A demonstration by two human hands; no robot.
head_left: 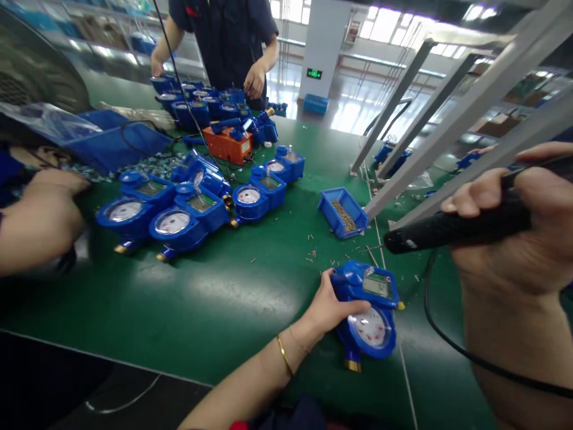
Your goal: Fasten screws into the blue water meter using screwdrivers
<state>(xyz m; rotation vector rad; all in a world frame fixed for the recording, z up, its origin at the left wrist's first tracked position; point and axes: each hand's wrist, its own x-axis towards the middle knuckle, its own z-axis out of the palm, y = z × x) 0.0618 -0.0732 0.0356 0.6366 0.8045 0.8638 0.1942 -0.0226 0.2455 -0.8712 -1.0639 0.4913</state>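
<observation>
My left hand (331, 307) grips the left side of a blue water meter (370, 334), its thumb lying over the edge of the round dial. The meter rests on the green table, with its small display at the far end and a brass fitting toward me. My right hand (514, 233) is closed around a black electric screwdriver (465, 230), raised above the table to the right. The driver's thin bit points left, above and beyond the meter. Beyond the meter stands a small blue bin (344, 213) of brass-coloured screws (344, 216). Several loose screws (313, 254) lie near it.
Several more blue water meters (190, 221) stand at the left, near an orange box (227, 145). A co-worker's arm (40, 221) reaches in from the left; another person (224, 48) stands behind the far meters. Grey metal posts (447, 131) rise at the right. The driver's cable (452, 346) hangs beside my right arm.
</observation>
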